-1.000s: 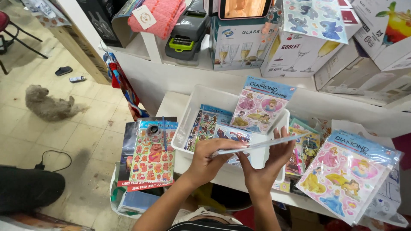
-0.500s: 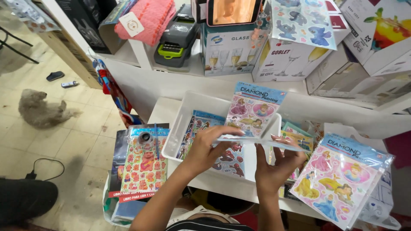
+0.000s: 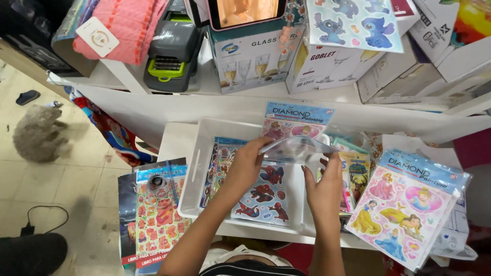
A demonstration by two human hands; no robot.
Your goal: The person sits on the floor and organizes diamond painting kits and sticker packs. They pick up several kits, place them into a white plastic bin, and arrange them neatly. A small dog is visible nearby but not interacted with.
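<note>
A shop: boxed glassware (image 3: 255, 56) on shelves, packaged sticker kits (image 3: 404, 204) on display.

Bright even indoor light, soft shadows, slight wide-angle distortion at edges.

Your hands hold clear flat sleeve packet (image 3: 296, 148) over white bin. Sticker pack with red-blue figures (image 3: 261, 191) lies in bin beneath. Blue-headed pack (image 3: 295, 121) stands upright at bin's far wall. Pink princess pack, blue header (image 3: 404, 204), lies right of bin. Orange sticker book (image 3: 156, 214) lies left of bin. Shelf above: white glassware box (image 3: 250, 61), second white goblet box (image 3: 327, 64), screen (image 3: 248, 11) atop box, round-cornered white tag (image 3: 97, 36) on pink textile.
</note>
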